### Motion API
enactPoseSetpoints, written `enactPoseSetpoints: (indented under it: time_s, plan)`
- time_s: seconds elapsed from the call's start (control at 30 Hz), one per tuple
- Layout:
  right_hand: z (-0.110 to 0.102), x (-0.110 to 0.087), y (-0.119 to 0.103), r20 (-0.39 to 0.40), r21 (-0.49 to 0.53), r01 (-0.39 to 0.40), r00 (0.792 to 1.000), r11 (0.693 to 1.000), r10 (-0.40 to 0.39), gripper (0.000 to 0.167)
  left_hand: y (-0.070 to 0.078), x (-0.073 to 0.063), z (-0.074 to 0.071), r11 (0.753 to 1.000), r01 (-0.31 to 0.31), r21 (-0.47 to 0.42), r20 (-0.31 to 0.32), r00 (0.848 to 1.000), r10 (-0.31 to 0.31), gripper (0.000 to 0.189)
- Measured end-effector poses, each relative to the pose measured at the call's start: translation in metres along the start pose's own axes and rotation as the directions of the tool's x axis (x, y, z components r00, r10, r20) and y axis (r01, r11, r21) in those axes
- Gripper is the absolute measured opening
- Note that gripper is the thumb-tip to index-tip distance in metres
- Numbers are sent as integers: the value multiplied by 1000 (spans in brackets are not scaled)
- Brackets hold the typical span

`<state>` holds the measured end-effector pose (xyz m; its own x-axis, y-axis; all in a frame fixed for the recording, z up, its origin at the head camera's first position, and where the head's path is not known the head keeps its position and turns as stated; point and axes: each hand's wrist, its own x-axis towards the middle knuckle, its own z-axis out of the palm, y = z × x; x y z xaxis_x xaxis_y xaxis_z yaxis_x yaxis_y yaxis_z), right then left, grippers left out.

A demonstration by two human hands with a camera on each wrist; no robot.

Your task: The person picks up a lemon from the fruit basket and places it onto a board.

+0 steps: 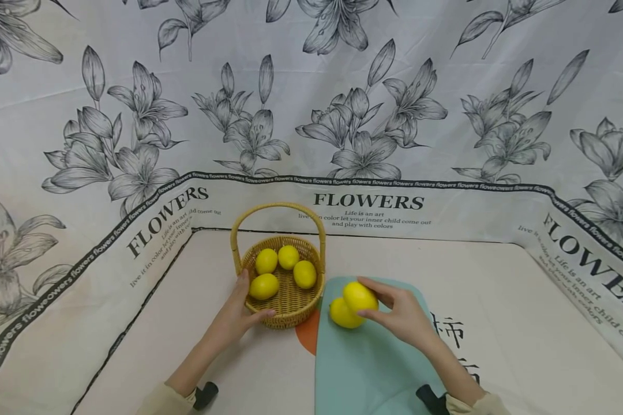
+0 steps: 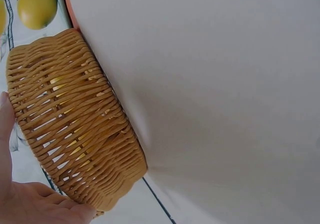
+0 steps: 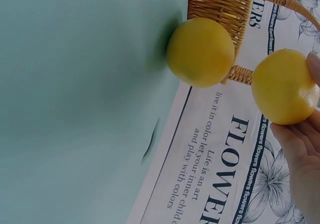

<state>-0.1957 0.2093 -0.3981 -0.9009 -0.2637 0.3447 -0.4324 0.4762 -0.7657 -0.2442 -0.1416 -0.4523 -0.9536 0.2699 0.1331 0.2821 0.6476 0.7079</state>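
- Nearest, both sleeves [image 1: 167, 400] and dark wrist straps [image 1: 206, 396] lie on the near side of the basket [image 1: 291, 318], the forearms reaching forward and slightly inward.
- The pale blue board [image 1: 374, 369] lies flat on the tabletop [image 1: 270, 369], right of the basket and running nearer than it; an orange patch [image 1: 307, 334] shows between them.
- Right of the basket, over the board, the right hand [image 1: 402, 311] comes in from the side, its fingers parted just a lemon's breadth and pinching the held lemon [image 1: 360, 295] between thumb and fingertips. That grip on its flanks probably suits a smooth, round fruit.
- The other lemon [image 1: 342, 314] rests on the board just right of the basket, partly behind the held one in the head view; the right wrist view shows the two apart.
- The left hand [image 1: 241, 302] holds the basket's near left wall, thumb and fingers spread wide around it, likely to steady it.
- The basket stands upright, its handle [image 1: 278, 205] arched above; four lemons [image 1: 304, 274] sit inside, leaving woven floor bare toward the near side.
- Farthest, beyond the basket, hangs the flower-printed cloth [image 1: 368, 104].
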Motion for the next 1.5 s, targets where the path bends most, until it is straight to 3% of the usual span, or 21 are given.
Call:
enactPoseSetpoints:
  time_s: [1.5]
  plan:
    - [-24,-34,36,-43,-102,-150,988,983,146,62,-1,0,0,1000,-18,-3,-4,1000,18,115]
